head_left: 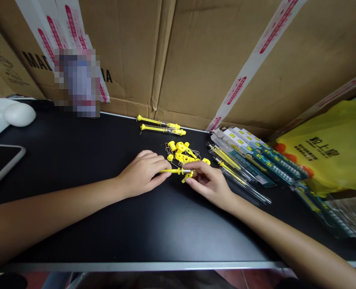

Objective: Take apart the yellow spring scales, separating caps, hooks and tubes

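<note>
My left hand (146,172) is closed around a thin yellow spring-scale rod (172,171), held roughly level above the black table. A metal spring (186,171) sits at the rod's right end. My right hand (209,180) pinches a small yellow plastic piece (187,177) at that end, though its fingers partly hide the contact. Just behind my hands lies a heap of yellow caps (181,148) and wire hooks (167,149). Two assembled spring scales (161,130) lie side by side farther back.
To the right lie clear tubes (247,184) with yellow rods, several boxes (256,148) and a yellow plastic bag (325,144). At left are a phone (3,162) and a white rounded object (19,112). Large cardboard boxes (190,60) wall off the table's back.
</note>
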Demonstrator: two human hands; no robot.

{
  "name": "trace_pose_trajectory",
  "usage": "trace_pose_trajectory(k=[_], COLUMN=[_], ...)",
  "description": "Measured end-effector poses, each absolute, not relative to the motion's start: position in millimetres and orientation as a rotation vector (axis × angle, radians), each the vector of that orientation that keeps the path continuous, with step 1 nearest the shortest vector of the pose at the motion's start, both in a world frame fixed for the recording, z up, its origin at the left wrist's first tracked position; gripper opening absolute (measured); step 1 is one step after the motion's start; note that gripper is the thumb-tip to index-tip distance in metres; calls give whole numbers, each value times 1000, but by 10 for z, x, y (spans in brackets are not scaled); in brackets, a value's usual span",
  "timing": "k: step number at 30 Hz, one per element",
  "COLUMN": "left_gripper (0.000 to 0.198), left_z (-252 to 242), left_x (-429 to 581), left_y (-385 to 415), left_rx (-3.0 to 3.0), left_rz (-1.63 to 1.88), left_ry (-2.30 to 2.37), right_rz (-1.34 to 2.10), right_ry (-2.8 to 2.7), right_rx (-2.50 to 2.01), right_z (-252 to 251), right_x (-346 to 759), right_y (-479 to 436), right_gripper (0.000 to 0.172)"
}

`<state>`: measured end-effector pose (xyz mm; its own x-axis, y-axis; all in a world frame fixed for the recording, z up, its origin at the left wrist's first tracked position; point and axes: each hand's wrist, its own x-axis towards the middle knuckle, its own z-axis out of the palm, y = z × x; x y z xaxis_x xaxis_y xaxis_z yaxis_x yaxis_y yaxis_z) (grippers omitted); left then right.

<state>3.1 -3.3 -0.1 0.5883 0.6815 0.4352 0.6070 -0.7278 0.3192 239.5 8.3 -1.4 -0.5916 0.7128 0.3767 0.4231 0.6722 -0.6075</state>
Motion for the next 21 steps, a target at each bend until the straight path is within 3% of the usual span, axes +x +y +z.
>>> trace_pose_trajectory(k=[3,10,18,21], left_gripper=[18,13,13,21], left_z=[-7,9,-1,-16], left_x=[32,45,43,51], left_y=[-33,-40,-66,-76], left_rx=[2683,2645,2655,2741], left_rz=[823,916,897,858], left_ry=[1081,1197,1283,1196], right_rz=[643,734,599,618], right_ry=[-2262,-2281,-2346,-2394], right_rx=[-891,-902,-847,-779], right_z=[-14,-22,26,17], right_x=[2383,2377,2363,2341], right_y=[81,101,89,54], right_gripper=[17,20,15,14])
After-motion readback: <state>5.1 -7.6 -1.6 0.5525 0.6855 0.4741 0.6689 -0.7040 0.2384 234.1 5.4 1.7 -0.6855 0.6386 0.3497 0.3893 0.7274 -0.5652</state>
